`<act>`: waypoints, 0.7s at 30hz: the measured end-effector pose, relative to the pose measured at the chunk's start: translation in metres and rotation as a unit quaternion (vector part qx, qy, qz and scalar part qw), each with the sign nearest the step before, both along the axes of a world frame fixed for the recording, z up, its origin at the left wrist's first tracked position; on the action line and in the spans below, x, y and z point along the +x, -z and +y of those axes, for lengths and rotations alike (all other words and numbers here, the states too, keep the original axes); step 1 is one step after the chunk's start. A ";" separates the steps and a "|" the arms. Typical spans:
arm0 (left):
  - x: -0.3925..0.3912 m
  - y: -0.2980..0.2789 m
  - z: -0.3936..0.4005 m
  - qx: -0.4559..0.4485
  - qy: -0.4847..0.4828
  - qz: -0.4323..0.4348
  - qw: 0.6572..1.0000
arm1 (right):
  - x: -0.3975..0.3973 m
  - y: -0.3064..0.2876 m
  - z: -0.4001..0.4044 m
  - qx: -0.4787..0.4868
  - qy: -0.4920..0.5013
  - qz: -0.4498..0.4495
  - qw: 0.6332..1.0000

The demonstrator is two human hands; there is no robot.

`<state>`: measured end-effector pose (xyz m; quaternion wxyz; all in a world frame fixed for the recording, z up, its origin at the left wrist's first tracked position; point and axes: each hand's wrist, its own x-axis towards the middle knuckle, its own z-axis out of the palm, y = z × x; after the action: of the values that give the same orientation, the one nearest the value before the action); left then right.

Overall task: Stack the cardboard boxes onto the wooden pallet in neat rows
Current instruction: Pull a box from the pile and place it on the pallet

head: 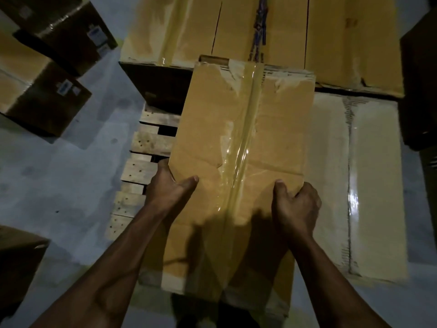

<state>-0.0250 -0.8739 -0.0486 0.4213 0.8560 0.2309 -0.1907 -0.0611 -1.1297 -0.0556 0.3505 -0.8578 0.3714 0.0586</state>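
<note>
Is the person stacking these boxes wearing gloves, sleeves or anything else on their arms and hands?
No. Both forearms are bare right down to the bottom of the picture, with no sleeve or cuff showing. The left hand and right hand are gloveless, and no watch, ring or wristband can be seen in this dim light.

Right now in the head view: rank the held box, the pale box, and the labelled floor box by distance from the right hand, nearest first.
1. Held box: the right hand grips its right edge, in contact.
2. Pale box: just right of that hand, lying flat on the stack.
3. Labelled floor box: far left on the floor, beyond the wooden pallet and the left hand.
</note>
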 end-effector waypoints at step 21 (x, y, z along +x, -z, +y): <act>0.033 0.089 -0.018 0.016 0.086 -0.032 0.996 | -0.008 0.082 -0.016 -0.136 -0.274 0.126 0.944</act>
<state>0.0080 -0.8921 -0.1377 0.3964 0.8852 0.1455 -0.1950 -0.0687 -1.1461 -0.1372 0.1509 -0.9516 0.1677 0.2087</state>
